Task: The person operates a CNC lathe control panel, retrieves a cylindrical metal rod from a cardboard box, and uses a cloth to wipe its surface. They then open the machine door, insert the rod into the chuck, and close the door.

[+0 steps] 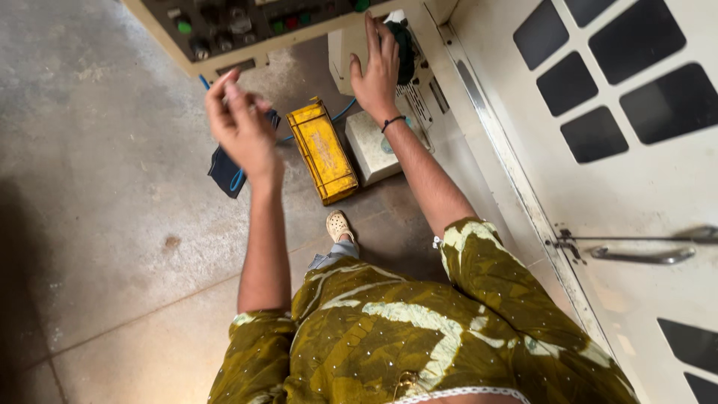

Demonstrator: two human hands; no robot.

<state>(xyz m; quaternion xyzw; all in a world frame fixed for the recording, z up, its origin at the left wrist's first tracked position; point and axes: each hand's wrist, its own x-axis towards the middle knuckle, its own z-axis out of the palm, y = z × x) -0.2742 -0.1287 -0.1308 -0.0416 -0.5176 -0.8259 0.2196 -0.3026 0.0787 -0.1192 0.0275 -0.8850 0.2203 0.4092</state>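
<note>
The right hand [378, 66] lies flat, fingers spread, on a dark green knob [404, 49] at the machine's corner. The left hand [241, 126] hovers loosely curled, empty, above a yellow box [323, 152] on the floor.

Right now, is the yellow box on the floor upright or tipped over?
Lying flat on its broad side: the yellow box rests lengthwise on the concrete floor, ribbed face up, beside a pale block. Neither hand touches it.

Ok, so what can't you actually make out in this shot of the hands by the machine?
- Left hand: blurred; whether the fingers pinch anything is unclear.
- Dark knob: mostly covered by the right hand, so its shape is hidden.
- Control panel: cut off by the top edge; buttons too small to tell apart.
- Dark pouch: partly hidden behind the left wrist.
- Yellow box: closed, contents unseen.
</note>
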